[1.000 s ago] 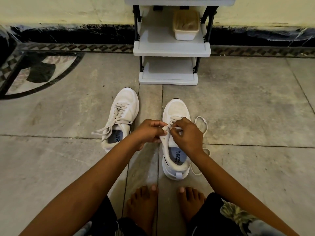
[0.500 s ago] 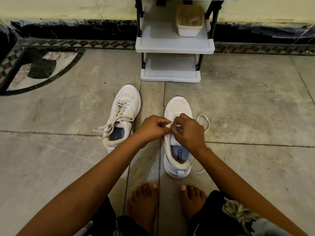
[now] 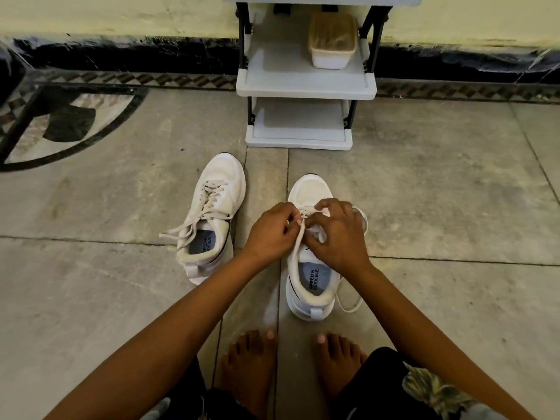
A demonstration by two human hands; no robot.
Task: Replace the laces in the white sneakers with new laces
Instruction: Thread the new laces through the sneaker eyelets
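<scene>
Head view gives me two white sneakers on the stone floor (image 3: 439, 207), side by side and apart, toes pointing away from me. One, the left sneaker (image 3: 212, 213), is laced, with its loose ends trailing off toward the left. The other, the right sneaker (image 3: 309, 189), sits under both hands. My left hand (image 3: 271, 234) is curled and pinches a strand of the lace (image 3: 348, 307) above the tongue, and my right hand (image 3: 336, 234) is clenched on the same lace at the eyelets, the two hands nearly touching. One slack loop of that lace lies on the floor just right of the heel. Two bare feet (image 3: 251, 365) rest near the bottom edge. Beyond the sneakers stands one grey rack (image 3: 303, 86) against the wall, with one tub (image 3: 331, 40) on its upper shelf.
</scene>
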